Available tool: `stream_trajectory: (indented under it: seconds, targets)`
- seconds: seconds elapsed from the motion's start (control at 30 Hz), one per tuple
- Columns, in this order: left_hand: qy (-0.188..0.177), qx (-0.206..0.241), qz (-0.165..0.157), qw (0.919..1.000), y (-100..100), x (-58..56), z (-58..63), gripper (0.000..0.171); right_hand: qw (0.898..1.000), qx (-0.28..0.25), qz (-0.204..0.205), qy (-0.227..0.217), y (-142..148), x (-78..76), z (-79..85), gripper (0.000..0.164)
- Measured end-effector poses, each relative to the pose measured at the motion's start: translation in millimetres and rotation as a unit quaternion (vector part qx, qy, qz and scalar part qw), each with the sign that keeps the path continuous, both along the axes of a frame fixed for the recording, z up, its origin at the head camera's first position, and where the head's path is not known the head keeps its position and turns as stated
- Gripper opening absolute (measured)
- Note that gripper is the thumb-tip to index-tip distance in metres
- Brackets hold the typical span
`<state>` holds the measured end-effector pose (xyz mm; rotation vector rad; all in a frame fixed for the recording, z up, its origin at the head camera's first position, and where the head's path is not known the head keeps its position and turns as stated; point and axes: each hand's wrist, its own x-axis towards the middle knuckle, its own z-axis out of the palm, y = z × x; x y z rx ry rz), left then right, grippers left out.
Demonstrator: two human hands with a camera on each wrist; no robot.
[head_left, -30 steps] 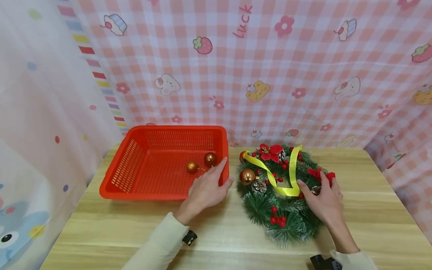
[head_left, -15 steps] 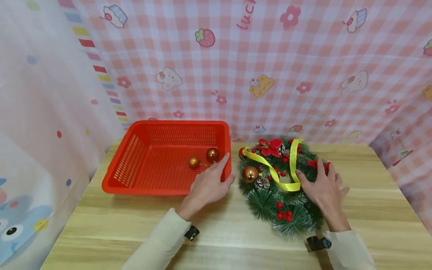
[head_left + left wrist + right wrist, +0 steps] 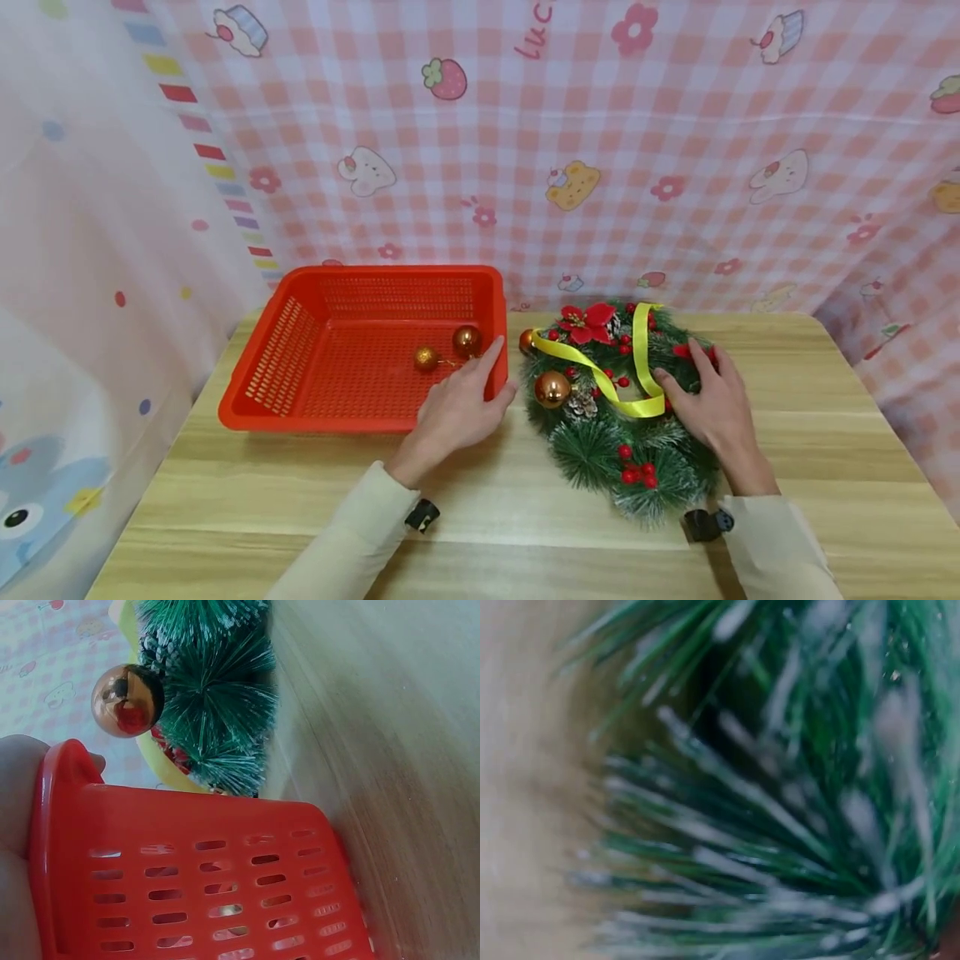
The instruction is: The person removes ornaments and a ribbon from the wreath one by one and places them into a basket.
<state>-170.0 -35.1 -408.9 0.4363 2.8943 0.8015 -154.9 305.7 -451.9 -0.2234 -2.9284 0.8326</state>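
Observation:
My left hand [image 3: 461, 408] holds the right-hand rim of a red plastic basket [image 3: 300, 421], thumb outside and fingers over the inner side. In the left wrist view that basket's slotted wall [image 3: 217, 862] stands close, with part of the hand [image 3: 19, 847] at the rim. A green Christmas wreath [image 3: 592, 450] lies flat to the right, with red berries, pine cones and a red poinsettia [image 3: 587, 323]. My right hand [image 3: 716, 408] grips its right side, covering part of a red decoration; the fingertips are partly hidden. Frosted needles [image 3: 765, 825] fill the right wrist view, blurred.
Two gold baubles, one shiny [image 3: 467, 341] and one glittery [image 3: 426, 358], lie in the basket. A yellow ribbon [image 3: 641, 407] loops across the wreath, near a copper bauble [image 3: 552, 389] on its left side. A pink checked curtain [image 3: 480, 150] hangs behind the wooden table [image 3: 480, 550].
The wreath has turned slightly counterclockwise under my right hand: its poinsettia moved left, its front berries right. My left hand and the basket keep their place; the head view shifted a little.

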Motion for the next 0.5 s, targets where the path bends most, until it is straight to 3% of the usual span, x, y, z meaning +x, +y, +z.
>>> stream_trajectory:
  seconds: [0.27, 0.4, 0.5]
  targets:
    - [0.0, 0.007, 0.002, 1.0, 0.8, 0.1, 3.4, 0.067, 0.999, 0.01, 0.028, 0.012, 4.8, -2.3, -2.6, 0.083]
    - [0.049, 0.021, -0.011, 0.9985, 5.8, 1.2, 10.4, 0.063, 0.999, 0.014, 0.037, 0.02, 4.2, -3.2, -1.1, 0.081]
    - [0.097, 0.062, -0.047, 0.9922, 16.4, 6.7, 18.1, 0.054, 0.999, 0.014, 0.036, 0.023, 4.1, -3.2, 0.1, 0.081]
